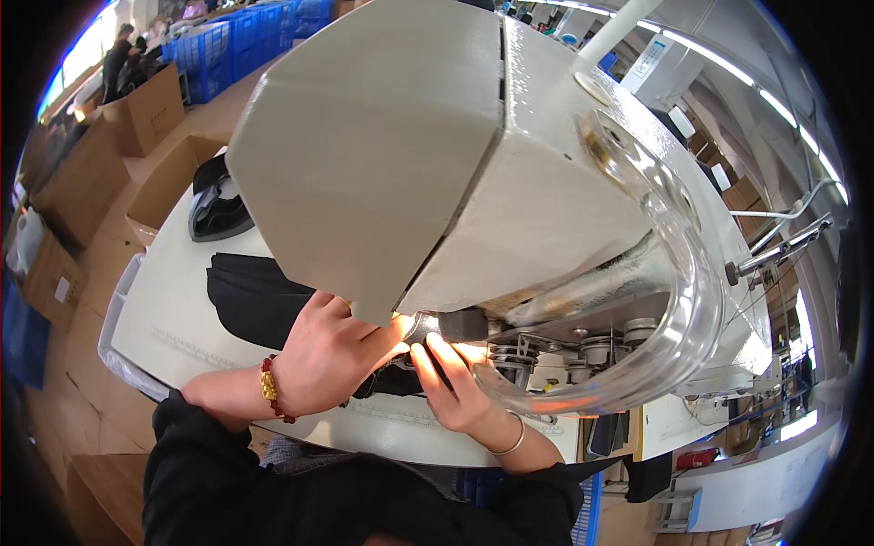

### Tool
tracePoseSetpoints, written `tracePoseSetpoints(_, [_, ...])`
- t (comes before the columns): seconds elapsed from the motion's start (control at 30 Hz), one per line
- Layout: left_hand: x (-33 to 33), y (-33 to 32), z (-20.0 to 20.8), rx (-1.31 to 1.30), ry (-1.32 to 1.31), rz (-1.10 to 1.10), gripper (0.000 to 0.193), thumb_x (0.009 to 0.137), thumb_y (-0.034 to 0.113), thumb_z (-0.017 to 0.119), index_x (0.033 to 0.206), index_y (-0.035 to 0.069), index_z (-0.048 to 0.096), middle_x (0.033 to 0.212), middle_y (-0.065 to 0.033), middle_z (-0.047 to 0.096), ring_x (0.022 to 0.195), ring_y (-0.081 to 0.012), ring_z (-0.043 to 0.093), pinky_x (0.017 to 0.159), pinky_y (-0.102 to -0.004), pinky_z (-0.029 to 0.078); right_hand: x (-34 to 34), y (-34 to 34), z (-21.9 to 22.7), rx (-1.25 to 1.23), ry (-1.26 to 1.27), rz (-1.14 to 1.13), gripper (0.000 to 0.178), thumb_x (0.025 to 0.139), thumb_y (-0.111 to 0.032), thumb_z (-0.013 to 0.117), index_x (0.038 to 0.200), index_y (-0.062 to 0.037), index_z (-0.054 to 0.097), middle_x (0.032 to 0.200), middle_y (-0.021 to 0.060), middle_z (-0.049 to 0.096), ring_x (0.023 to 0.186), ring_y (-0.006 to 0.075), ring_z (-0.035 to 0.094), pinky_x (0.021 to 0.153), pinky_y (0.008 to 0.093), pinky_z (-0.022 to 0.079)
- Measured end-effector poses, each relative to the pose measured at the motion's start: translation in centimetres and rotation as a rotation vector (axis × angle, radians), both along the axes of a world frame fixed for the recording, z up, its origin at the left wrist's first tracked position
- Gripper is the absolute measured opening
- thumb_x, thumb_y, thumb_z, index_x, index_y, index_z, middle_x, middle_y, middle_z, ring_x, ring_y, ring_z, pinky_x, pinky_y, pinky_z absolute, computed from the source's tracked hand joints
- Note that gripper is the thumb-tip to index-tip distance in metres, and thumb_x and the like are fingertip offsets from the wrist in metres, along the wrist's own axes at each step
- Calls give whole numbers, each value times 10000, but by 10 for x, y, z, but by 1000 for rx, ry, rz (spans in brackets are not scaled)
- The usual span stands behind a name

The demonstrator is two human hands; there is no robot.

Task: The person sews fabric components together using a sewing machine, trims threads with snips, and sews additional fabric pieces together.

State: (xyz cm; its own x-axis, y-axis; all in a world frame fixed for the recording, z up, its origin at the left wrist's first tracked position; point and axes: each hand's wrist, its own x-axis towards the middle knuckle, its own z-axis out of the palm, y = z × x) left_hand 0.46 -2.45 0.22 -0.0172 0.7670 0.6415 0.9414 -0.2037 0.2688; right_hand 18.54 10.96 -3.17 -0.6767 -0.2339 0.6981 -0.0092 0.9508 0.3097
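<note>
An industrial sewing machine [382, 164] with a pale, blocky head fills the middle of the view. Under its lower front edge, in a bright patch of light, both hands work at a black cloth piece [391, 379]. My left hand [323, 359], with a red-and-gold bracelet at the wrist, is closed with its fingertips on the cloth beside the machine's working point. From the other side my right hand [462, 393], below a thin bangle, grips the cloth's edge with its fingertips. The machine head and my fingers hide much of the cloth. Stacked black cloth pieces [255, 296] lie left of my left hand.
A black moulded object [218, 207] sits at the table's far left. A clear curved tube [696, 300] arches close to my right hand, near metal thread discs [596, 350]. Cardboard boxes [146, 109] and blue crates [200, 62] stand beyond the white table [182, 314].
</note>
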Motion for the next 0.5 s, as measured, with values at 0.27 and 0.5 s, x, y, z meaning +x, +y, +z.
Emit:
tracePoseSetpoints(0.27, [-2,-1,3,60,134,29,212,729,144,714,924,79,664,1033,-39,622,1025,-246,573,847,-402,458,-10,-10,16,-63,82,-7,311,670,11,701,980,7,726,1043,182,672,830,261,655,739,340,514])
tracePoseSetpoints(0.5, [-5,-1,11,38,101,-41,170,737,136,722,891,86,670,973,-30,636,975,-238,585,815,-382,474,-3,-10,5,-162,-4,-51,288,684,-1,674,967,8,728,1023,188,687,830,267,669,757,341,530])
